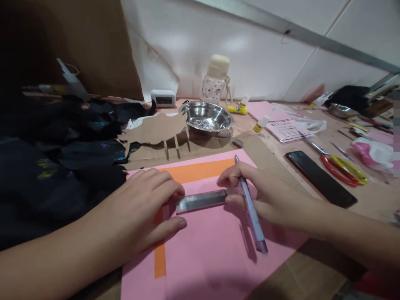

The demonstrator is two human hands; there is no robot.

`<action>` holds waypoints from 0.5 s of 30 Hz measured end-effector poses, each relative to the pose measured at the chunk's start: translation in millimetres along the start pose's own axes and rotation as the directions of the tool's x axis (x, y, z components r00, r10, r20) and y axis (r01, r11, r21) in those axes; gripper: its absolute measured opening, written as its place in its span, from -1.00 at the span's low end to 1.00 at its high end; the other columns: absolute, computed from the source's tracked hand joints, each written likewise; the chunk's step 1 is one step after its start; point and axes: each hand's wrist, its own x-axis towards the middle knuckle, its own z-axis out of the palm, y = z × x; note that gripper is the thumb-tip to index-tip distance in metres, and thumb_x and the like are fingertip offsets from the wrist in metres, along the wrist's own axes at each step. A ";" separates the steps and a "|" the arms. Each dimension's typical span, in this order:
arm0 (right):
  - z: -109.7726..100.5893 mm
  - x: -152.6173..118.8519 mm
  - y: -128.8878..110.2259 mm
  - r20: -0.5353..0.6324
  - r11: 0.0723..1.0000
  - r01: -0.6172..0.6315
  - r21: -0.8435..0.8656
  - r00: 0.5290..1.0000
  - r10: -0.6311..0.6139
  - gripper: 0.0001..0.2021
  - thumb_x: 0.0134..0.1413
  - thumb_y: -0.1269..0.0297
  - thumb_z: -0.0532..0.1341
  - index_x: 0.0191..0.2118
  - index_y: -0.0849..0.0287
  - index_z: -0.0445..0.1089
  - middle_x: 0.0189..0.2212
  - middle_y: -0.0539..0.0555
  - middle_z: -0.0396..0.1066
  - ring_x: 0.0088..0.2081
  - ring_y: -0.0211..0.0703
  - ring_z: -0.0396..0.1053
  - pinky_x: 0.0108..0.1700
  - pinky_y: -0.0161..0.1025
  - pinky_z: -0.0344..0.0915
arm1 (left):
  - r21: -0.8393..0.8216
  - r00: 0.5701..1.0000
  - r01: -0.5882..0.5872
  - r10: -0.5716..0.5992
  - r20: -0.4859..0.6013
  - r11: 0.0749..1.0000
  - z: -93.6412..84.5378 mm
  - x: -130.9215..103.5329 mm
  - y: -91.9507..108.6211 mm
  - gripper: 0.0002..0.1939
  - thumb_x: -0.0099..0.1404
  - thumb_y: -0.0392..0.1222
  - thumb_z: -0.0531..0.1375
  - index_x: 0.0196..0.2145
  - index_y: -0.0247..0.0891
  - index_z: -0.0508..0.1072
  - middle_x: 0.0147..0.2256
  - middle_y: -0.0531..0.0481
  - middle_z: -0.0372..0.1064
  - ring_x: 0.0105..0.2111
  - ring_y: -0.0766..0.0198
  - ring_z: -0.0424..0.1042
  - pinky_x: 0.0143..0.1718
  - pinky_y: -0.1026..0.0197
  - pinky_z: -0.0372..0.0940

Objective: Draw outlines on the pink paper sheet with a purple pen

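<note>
A sheet of pink paper [200, 258] lies in front of me, with orange strips [200, 171] along its top and left sides. On it is a short, flat metal bar [201, 202]. My right hand [250, 191] pinches the bar's right end between thumb and fingers. A pale purple pen [252, 212] is also held in that hand, slanting across it with the lower end toward me. My left hand [150, 208] rests on the paper's left side, thumb and fingers apart, beside the bar's left end; whether its fingertips touch the bar is hard to see.
Behind the paper stand a steel bowl [208, 118], a cream-lidded bottle [215, 79] and a cut cardboard shape [153, 130]. To the right lie a black phone [320, 179] and red-and-yellow-handled scissors [342, 170]. Black fabric [62, 166] covers the left side.
</note>
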 end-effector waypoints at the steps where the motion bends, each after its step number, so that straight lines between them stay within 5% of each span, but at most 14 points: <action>1: 0.5 0.6 0.0 0.002 0.999 0.024 -0.046 1.000 -0.024 -0.76 0.21 0.23 0.38 -0.21 0.04 0.27 -0.14 0.11 0.52 -0.18 0.01 0.47 -0.20 -0.12 0.38 | -0.004 1.000 -0.021 0.021 -0.014 1.000 0.1 -0.4 0.4 -0.79 0.35 0.06 0.34 -0.24 -0.12 0.55 -0.30 -0.01 0.49 -0.27 0.03 0.47 -0.27 0.06 0.28; 9: 14.3 -1.5 16.1 0.035 0.910 0.373 -0.181 0.927 -0.373 -0.79 0.41 0.44 0.24 -0.17 0.04 0.17 -0.10 0.04 0.47 -0.18 -0.14 0.37 -0.12 -0.17 0.34 | 0.030 0.992 -0.095 0.097 -0.074 0.995 12.0 -6.9 -8.7 -0.86 0.39 -0.03 0.27 -0.26 -0.09 0.44 -0.31 0.04 0.42 -0.32 0.08 0.38 -0.28 0.04 0.23; 15: 16.9 -0.8 25.3 0.036 0.832 0.503 -0.233 0.860 -0.509 -0.79 0.40 0.54 0.22 -0.14 0.08 0.21 -0.06 0.09 0.43 -0.14 -0.14 0.36 -0.06 -0.16 0.34 | 0.011 0.992 -0.063 0.064 -0.108 0.998 18.4 -12.1 -13.4 -0.85 0.45 0.03 0.24 -0.19 -0.04 0.40 -0.27 0.08 0.44 -0.32 0.13 0.38 -0.32 0.11 0.27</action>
